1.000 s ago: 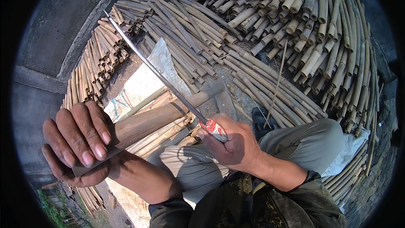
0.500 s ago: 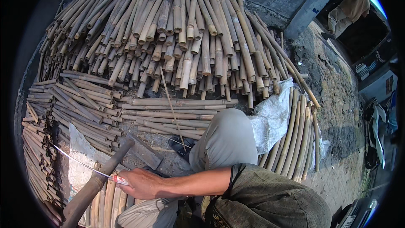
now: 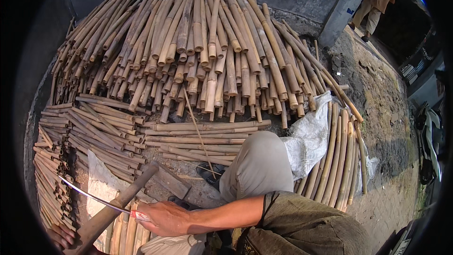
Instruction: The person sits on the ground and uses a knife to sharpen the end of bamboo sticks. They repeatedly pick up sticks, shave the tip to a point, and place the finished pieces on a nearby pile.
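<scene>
Bamboo piles (image 3: 222,52) lie near us. Our right hand (image 3: 167,219) grips the knife handle (image 3: 140,215); we can't tell if our left hand (image 3: 60,237) grips the pole (image 3: 101,223), but should steady it.

The right hand (image 3: 165,219) grips the blade (image 3: 85,192), which crosses the pole (image 3: 130,192); left hand (image 3: 61,236) beside its near end; bamboo (image 3: 188,56) heaped along the ground's (image 3: 387,132) walled edge.

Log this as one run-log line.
right hand: holds curved blade by handle | left hand: beside dark pole | blade: crosses pole in view | bamboo stacks ahead
</scene>
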A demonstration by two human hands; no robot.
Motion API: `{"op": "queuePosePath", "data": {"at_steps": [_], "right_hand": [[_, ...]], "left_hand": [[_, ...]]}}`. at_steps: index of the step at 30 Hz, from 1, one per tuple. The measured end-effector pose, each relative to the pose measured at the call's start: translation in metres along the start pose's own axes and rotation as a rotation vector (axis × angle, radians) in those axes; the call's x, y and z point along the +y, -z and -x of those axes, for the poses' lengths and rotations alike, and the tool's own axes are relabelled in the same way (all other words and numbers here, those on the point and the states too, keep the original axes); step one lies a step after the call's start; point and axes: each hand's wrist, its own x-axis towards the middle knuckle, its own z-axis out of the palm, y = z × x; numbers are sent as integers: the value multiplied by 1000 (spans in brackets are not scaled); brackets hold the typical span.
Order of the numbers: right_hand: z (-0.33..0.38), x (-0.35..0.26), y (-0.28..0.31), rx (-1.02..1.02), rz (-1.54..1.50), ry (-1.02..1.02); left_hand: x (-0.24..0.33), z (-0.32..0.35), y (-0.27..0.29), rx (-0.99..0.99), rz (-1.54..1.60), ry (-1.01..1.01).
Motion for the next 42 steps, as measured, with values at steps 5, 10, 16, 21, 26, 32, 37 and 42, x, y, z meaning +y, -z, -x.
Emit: {"op": "queuePosePath", "data": {"at_steps": [5, 10, 16, 21, 26, 32, 37, 42], "right_hand": [[-1, 15, -6, -20, -37, -241], [2, 18, -10, -85, 41, -146], [-4, 16, -9, -101, 44, -313], [-2, 15, -16, -143, 33, -88], [-1, 18, -23, -60, 94, -246], [0, 19, -21, -104, -23, -54], [-2, 20, -15, -110, 26, -232], [3, 5, -8, -14, -86, 125]], "left_hand": [[13, 10, -10, 268, -122, 92], [10, 4, -23, 280, -99, 108], [11, 3, -27, 181, -162, 46], [21, 10, -19, 198, -185, 56], [20, 11, -11, 146, -129, 33], [21, 10, -10, 45, -41, 90], [16, 8, -8, 79, -2, 28], [18, 4, -4, -59, 45, 70]]}}
